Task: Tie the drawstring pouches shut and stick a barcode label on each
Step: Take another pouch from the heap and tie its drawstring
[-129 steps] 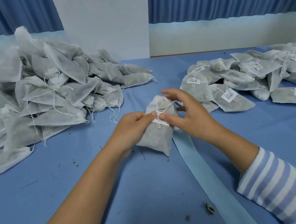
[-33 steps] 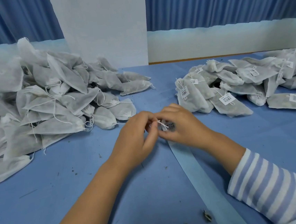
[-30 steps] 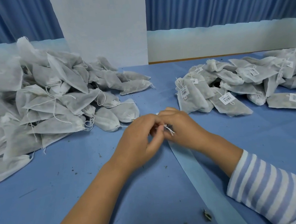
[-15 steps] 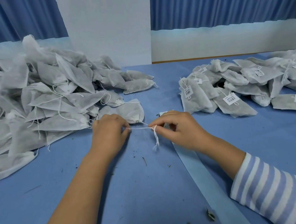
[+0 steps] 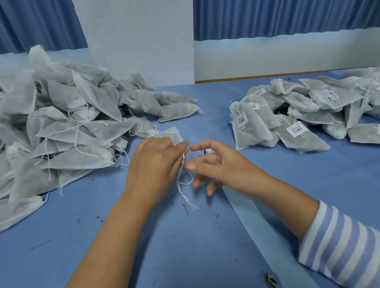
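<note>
1. Your left hand (image 5: 154, 168) has its fingers curled and pinches the thin white drawstring (image 5: 183, 184) at the fingertips. The cord hangs down in a small loop, and its frayed ends lie on the blue table cloth (image 5: 148, 252).
2. The grey-white non-woven pouch (image 5: 172, 135) lies flat on the cloth, just behind your left hand and partly hidden by it.
3. Your right hand (image 5: 219, 164) is just beside the left one, with the fingers spread and loosely curved, gripping nothing. Its thumb tip seems to touch the cord, but the view is not clear there.
4. A big heap of pouches with loose cords (image 5: 55, 133) is on the left. A smaller group of pouches with white barcode labels (image 5: 309, 113) is on the right, well apart from it.
5. A long light blue paper strip (image 5: 262, 229) runs from under your right hand toward you.
</note>
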A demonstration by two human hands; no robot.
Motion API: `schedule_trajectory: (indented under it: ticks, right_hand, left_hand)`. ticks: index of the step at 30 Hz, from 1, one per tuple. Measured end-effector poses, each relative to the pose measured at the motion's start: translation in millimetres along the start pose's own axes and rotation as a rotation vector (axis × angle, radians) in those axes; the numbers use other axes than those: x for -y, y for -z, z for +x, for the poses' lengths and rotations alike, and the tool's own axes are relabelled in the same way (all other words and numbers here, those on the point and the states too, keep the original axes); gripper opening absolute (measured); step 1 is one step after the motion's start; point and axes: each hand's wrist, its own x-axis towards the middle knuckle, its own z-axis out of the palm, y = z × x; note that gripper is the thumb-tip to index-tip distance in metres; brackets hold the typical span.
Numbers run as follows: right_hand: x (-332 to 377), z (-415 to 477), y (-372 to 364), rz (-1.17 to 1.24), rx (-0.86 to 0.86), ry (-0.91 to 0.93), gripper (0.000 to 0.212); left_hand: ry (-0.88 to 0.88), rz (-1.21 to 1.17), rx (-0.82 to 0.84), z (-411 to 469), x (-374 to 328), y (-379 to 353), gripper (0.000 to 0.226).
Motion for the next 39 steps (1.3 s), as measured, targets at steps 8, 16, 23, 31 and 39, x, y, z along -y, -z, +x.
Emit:
schedule_trajectory:
  ticks: [8,16,23,31,39]
  right_hand:
    - [8.9,-2.4,10.5,-0.033,0.219,-0.139,0.009]
    - [20.1,-3.1,24.9,0.291,0.111,-0.086,0.023]
    - [21.1,-1.6,33.1,0.297,-0.095,0.070,0.021]
    - [1.1,1.8,21.0,-0.649,-0.481,0.350,0.012]
    - [1.5,-7.2,12.4,-1.059,-0.414,0.784,0.013]
  left_hand:
    - [0.000,-0.155,0.079,-1.6,-3.4,2.2,0.021]
    - [0.268,-0.347,0.197,-8.7,6.6,-6.8,0.013]
    - [0.651,-0.761,0.339,-4.5,2.1,11.0,0.007]
    - [0.743,-1.284,0.178,4.4,-25.6,19.6,0.014]
    - [0.706,-0.917,0.115,2.8,-17.7,23.4,0.016]
